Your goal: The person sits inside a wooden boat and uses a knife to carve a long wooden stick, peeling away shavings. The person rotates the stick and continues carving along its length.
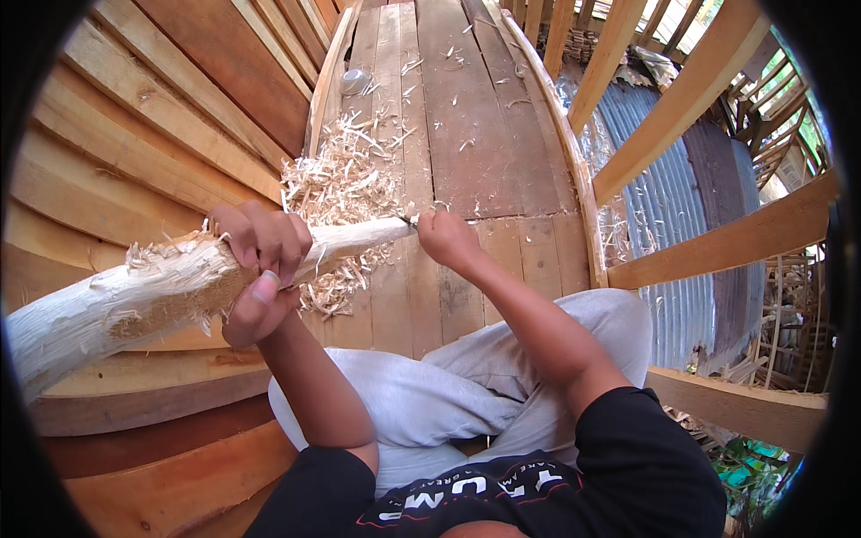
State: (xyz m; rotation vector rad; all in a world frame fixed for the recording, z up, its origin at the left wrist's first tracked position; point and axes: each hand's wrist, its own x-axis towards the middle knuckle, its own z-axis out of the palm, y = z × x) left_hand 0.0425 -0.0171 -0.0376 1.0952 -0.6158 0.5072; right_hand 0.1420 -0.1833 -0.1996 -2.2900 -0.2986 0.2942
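A long peeled wooden pole, pale with tan patches and frayed fibres, runs in from the left edge and narrows to a shaved end. My left hand is wrapped round it, with the thumb on the near side. At the narrow end my right hand is closed in a fist. From the fist a small dark blade shows against the tip of the pole; its handle is hidden by the fingers. Curled wood shavings lie heaped beneath and beyond the pole.
I sit cross-legged on a plank floor. A slatted wooden wall rises on the left. Along the right stands an open wooden railing, with corrugated metal sheets beyond it. A small clear cup lies farther off, near scattered shavings.
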